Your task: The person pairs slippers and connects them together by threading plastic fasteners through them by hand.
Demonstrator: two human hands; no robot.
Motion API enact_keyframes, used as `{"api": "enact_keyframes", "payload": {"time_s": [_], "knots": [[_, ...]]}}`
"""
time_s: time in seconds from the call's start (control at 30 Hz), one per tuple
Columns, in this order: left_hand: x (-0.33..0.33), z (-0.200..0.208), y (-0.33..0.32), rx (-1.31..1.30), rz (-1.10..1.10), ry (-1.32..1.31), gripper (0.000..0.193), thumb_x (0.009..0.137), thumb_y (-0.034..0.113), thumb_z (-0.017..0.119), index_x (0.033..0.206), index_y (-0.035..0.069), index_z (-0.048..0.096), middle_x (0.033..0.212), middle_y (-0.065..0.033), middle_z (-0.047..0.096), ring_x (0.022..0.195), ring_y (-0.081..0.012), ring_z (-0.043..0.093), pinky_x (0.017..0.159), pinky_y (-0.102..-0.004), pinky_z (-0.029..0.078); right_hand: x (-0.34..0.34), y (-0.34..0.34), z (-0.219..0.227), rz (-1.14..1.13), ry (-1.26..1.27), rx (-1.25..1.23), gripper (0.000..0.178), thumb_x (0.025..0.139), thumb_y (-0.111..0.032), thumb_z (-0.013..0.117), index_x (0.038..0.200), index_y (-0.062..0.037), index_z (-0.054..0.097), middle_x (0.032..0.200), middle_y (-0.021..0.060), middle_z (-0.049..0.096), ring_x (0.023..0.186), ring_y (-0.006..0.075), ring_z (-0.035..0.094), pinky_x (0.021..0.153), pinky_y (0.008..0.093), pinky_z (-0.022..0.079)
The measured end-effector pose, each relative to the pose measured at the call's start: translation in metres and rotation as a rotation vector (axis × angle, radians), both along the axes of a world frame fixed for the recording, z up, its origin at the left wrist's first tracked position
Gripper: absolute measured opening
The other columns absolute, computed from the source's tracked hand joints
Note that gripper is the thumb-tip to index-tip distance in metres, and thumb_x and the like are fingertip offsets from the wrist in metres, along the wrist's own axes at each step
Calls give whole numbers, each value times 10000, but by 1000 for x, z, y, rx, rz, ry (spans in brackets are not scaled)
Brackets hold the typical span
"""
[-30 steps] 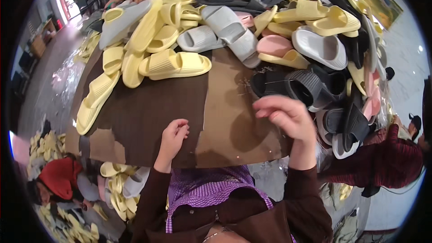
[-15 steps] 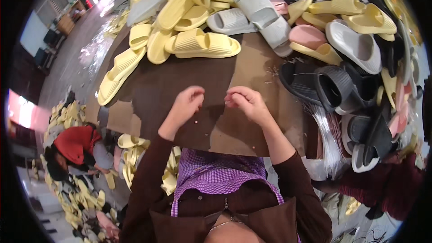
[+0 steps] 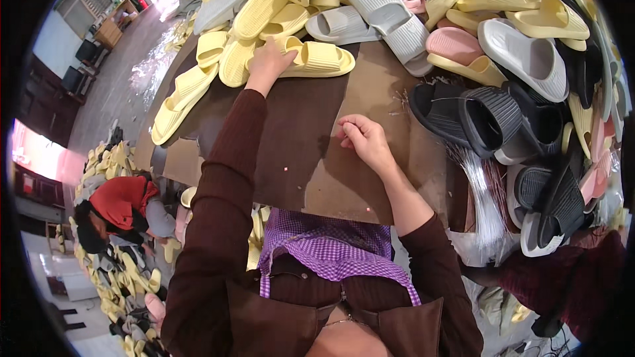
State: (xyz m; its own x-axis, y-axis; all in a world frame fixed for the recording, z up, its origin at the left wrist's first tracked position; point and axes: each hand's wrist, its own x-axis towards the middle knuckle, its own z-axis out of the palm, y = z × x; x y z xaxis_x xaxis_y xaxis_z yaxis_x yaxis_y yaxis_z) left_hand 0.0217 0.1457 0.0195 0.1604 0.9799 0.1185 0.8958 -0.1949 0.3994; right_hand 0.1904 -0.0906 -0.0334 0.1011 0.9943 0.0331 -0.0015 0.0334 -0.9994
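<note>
My left hand [image 3: 268, 65] reaches to the far side of the table and grips a yellow slipper [image 3: 324, 59] near its heel end, the thumb lying along it. Some of the fingers are hidden behind the hand and the slipper. Another yellow slipper [image 3: 235, 65] leans just left of that hand. Over the brown tabletop, nearer to me, my right hand [image 3: 368, 141] is held with thumb and fingers pinched together. Whatever lies in that pinch, if anything, is too small to make out.
Yellow, grey, pink and black slippers pile along the far and right edges, among them a black slipper [image 3: 456, 116]. A bundle of thin clear strands [image 3: 483, 185] hangs at the right. Cardboard [image 3: 370, 86] covers part of the table. A person in red [image 3: 126, 205] bends over slippers at lower left.
My left hand has moved from the middle of the table, forward to the yellow slipper, and taken hold of it. The right hand stays nearly in place, still pinched.
</note>
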Motion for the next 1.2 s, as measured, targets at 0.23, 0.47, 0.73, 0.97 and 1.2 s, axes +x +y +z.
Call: {"api": "enact_keyframes", "payload": {"time_s": [0.23,0.47,0.73,0.97,1.2], "knots": [[-32,1,-32,14,25,-130,758,695,393,605,1337,68,367,1261,-276,412,1102,-397,507,927,-422,426,19,-1,9,-244,129,142,160,909,-83,521,1030,1,584,839,31,618,661,82,542,595,202,443],[-41,44,-95,257,-572,-196,688,671,165,592,1318,53,386,1289,-213,413,1139,-348,472,973,-385,391,15,5,13,-282,1,221,478,844,-75,602,1276,-10,410,1099,80,561,909,131,546,743,238,453],[-5,28,-150,320,-898,-261,597,729,74,611,1290,12,418,1305,-170,436,1091,-295,517,919,-340,425,3,6,9,-207,-65,265,774,785,-12,588,1433,-24,164,1275,173,449,1054,221,521,845,308,456],[-53,-23,-228,-361,-357,-745,673,787,101,679,1347,-9,323,1180,-125,485,940,-154,546,768,-285,482,10,6,8,-391,270,-14,714,763,37,475,1423,-17,206,1259,179,468,1082,240,513,892,315,441],[-30,-53,-307,-349,-516,-949,630,804,159,658,1285,-53,312,1101,-163,543,833,-146,589,705,-278,490,-18,5,7,-416,348,-11,652,768,37,413,1402,-19,275,1256,161,483,1105,233,503,904,302,431]]}}
